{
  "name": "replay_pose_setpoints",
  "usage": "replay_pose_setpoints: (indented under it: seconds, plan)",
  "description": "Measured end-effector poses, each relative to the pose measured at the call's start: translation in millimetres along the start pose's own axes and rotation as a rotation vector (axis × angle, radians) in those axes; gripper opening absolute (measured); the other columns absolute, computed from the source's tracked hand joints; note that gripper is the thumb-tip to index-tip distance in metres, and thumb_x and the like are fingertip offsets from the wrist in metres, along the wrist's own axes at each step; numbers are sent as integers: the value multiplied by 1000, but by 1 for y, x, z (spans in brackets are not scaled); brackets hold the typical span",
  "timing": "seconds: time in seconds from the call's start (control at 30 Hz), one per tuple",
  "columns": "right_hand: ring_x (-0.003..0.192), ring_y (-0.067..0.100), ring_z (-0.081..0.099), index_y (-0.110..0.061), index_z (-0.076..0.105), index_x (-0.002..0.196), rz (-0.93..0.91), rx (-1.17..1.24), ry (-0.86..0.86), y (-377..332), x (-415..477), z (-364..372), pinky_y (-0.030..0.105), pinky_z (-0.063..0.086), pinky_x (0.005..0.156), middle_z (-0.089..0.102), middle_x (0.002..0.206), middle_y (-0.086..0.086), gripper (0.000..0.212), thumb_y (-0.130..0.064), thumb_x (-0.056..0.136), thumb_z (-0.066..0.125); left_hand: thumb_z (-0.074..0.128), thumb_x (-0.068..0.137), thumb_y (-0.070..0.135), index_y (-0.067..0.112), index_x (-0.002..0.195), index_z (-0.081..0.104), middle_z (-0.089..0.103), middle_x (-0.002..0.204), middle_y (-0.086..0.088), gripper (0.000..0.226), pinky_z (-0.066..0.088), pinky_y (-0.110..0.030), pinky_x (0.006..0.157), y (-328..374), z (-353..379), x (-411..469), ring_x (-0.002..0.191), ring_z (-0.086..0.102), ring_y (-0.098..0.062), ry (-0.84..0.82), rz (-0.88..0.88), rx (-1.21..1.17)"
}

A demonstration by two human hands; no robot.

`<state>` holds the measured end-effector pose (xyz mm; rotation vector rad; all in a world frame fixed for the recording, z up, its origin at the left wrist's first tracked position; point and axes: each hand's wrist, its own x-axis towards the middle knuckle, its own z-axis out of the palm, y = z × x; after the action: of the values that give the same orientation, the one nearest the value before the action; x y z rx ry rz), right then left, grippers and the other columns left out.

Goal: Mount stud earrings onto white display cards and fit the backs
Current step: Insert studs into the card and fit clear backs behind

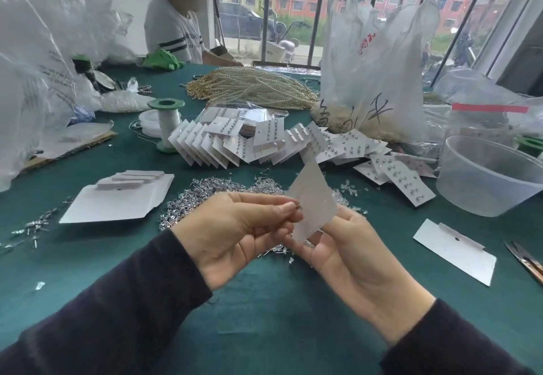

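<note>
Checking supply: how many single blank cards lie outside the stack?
2: held card in the right hand; flat card on the cloth at right. The stack at left may hide more.

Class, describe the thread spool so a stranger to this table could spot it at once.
On the green table, find the fanned row of white cards across the middle. At its left end stands the spool, upright. Unlike its neighbours, it has green discs top and bottom, white thread between.

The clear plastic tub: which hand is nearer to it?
Right. The right hand holds the white card left of the clear plastic tub; the left hand, pinching a stud earring, is farther left, across the card.
</note>
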<state>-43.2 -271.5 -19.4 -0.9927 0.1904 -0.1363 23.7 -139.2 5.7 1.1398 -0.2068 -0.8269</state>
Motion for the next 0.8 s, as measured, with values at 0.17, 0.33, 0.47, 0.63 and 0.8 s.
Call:
replay_pose_setpoints:
  seconds: [0.17,0.33,0.47,0.63,0.8]
  plan:
    - [74,17,64,9,55,110,-32,-41,-3,2,-1,1,34,55,74,62,96,16,51,-8,63,66,66,51,2,-3,63,72,69,61,-14,15,52,-16,46,-1,1,0,50,63,-12,23,12,0]
    - [74,16,63,11,53,110,-66,-73,12,4,0,1,29,54,68,64,90,14,32,-1,81,59,66,53,3,-3,63,72,68,61,-14,13,51,-17,45,-2,1,0,49,63,-13,49,42,19]
    - [75,14,62,2,59,98,-102,-157,66,7,0,1,25,52,62,64,86,9,11,-2,89,55,65,54,2,-4,61,70,67,59,-15,10,51,-17,44,-3,3,0,47,61,-13,80,57,9]
    - [73,14,62,-4,59,89,-149,-285,102,10,0,1,25,51,67,65,82,6,5,-7,91,56,62,54,1,-3,56,69,65,55,-13,8,51,-17,44,-5,6,-1,44,60,-12,105,59,-27]
    - [68,14,63,-10,59,80,-192,-358,96,12,0,1,29,52,72,66,73,2,11,-10,90,56,61,57,3,1,52,70,65,54,-10,10,51,-16,44,-7,5,1,43,60,-11,115,60,-50]
